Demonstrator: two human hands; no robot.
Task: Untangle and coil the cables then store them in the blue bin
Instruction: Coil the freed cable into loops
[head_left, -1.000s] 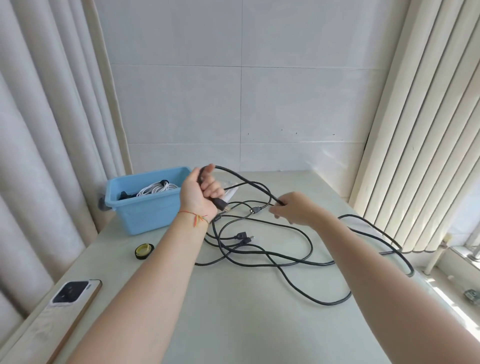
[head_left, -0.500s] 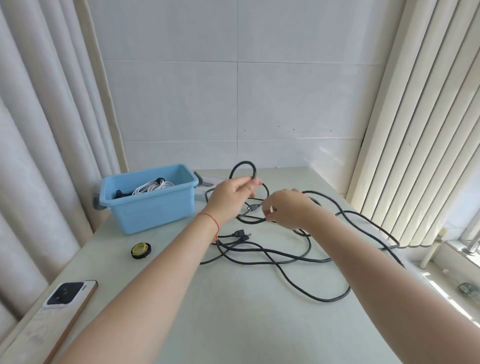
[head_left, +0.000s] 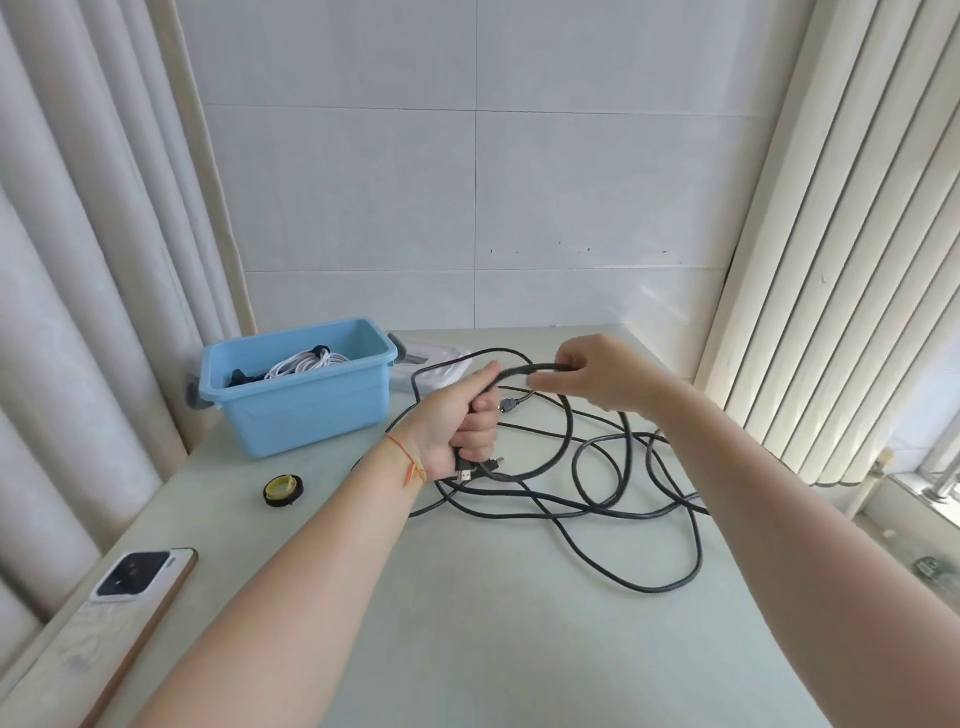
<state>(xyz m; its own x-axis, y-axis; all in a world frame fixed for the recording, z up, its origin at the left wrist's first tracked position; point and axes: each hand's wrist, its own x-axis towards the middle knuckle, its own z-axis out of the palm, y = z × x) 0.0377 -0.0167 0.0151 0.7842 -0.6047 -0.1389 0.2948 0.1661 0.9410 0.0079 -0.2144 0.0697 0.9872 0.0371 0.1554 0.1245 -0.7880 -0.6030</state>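
The left hand is fisted round a bunch of black cable, with plug ends poking out below the fist, and the right hand pinches the same strand a little further along, so a short arch of cable spans between them above the desk. The rest of that cable sprawls in loose, crossing loops over the middle of the desk and out toward its right edge, where one run slips out of sight behind the right forearm. The blue bin stands near the far left corner, with a white cable coil and something dark already inside. A white tray or lid lies just behind it. A small yellow-and-black roll sits on the desk in front of the bin, and a phone lies by the near left edge.

To coil well from here, I'd say the right hand should feed even loops back to the left fist, letting the cable slide through the fingers so kinks work out, and stopping wherever strands cross rather than tugging them tight.

How many separate cables make up the tangle I cannot tell, nor how many turns the fist holds.
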